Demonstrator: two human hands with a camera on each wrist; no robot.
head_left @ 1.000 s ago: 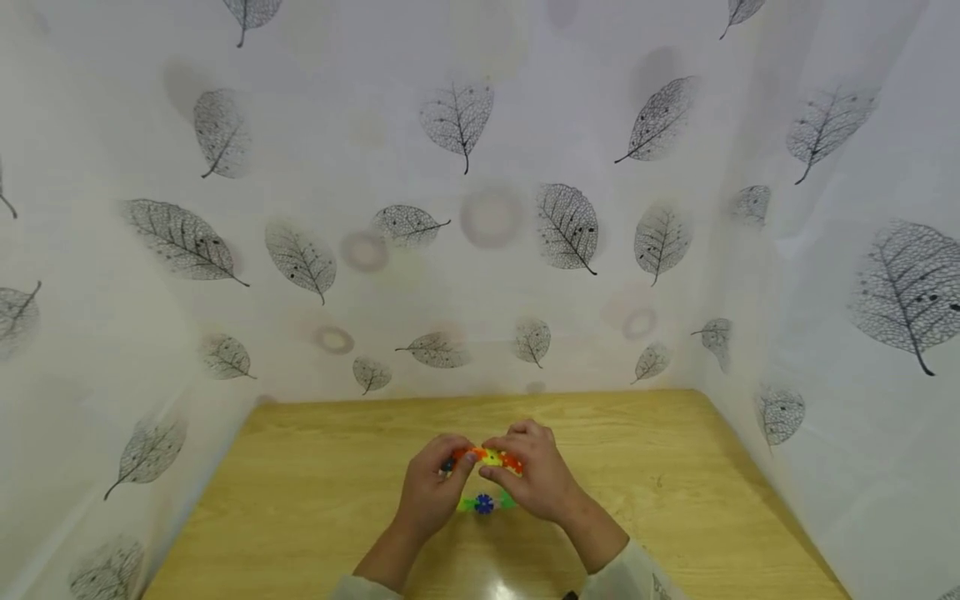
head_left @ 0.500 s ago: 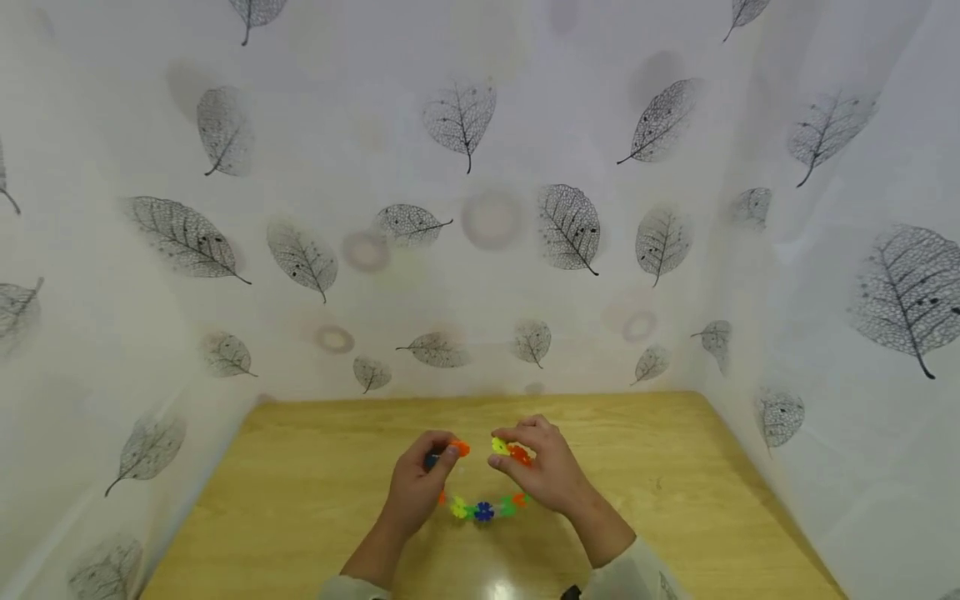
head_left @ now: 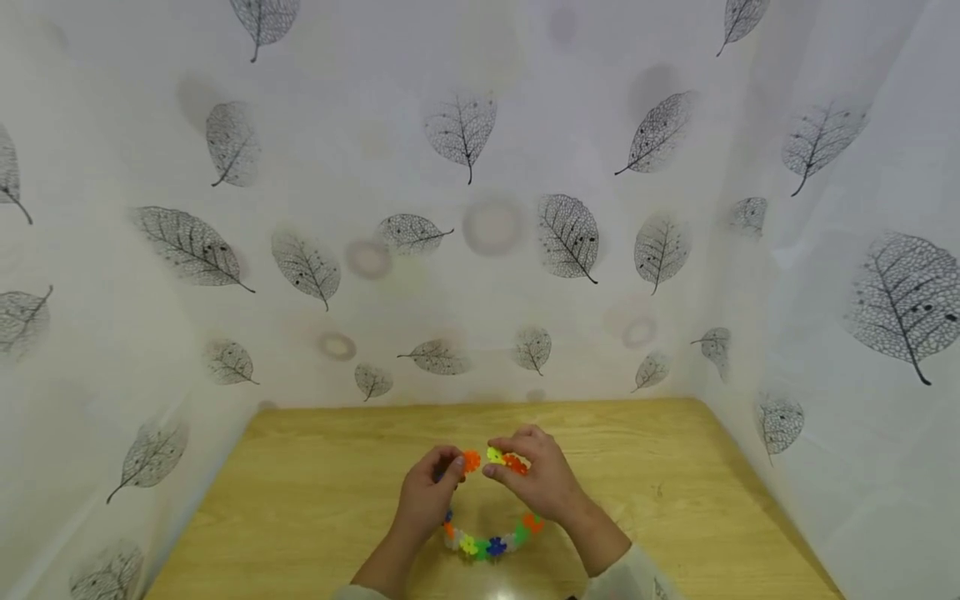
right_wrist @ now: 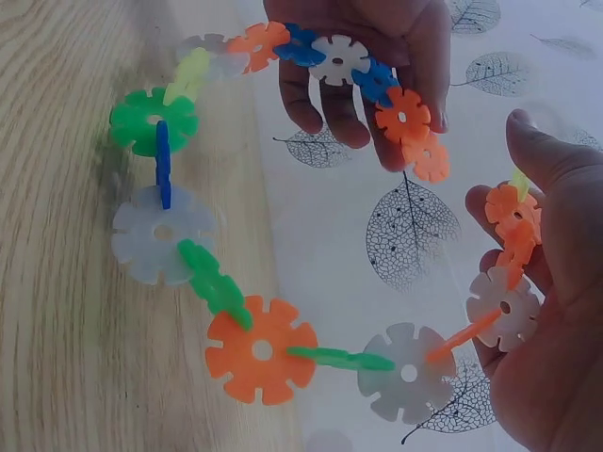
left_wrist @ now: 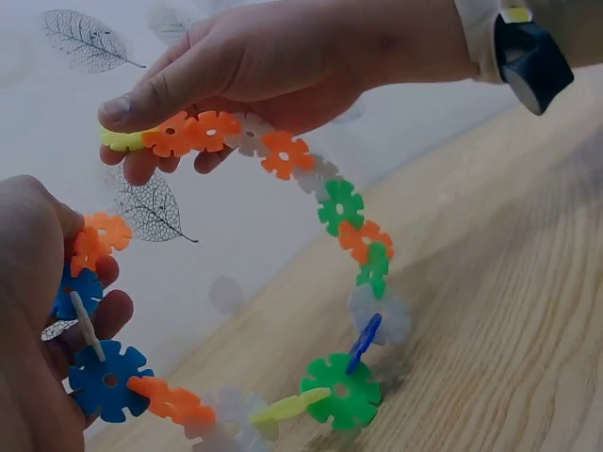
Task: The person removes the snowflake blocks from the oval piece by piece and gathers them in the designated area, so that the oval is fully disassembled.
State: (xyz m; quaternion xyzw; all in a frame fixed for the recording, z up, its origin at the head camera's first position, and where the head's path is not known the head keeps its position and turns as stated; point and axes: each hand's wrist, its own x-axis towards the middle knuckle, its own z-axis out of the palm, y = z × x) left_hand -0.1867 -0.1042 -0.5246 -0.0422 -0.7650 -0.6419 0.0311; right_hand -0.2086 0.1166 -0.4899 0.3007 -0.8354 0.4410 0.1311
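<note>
Above the wooden table (head_left: 315, 492), both hands are holding a snowflake-disc chain (head_left: 491, 546) w/ its loop sagging toward the tabletop. L hand (head_left: 427, 500) is pinching the orange end; R hand (head_left: 543, 483) is pinching the yellow end, ends just apart.

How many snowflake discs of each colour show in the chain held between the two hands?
Orange discs: 7
White discs: 5
Green discs: 3
Blue discs: 3
Yellow discs: 2
Total: 20 visible in the chain; any hidden under fingers are uncounted.
</note>
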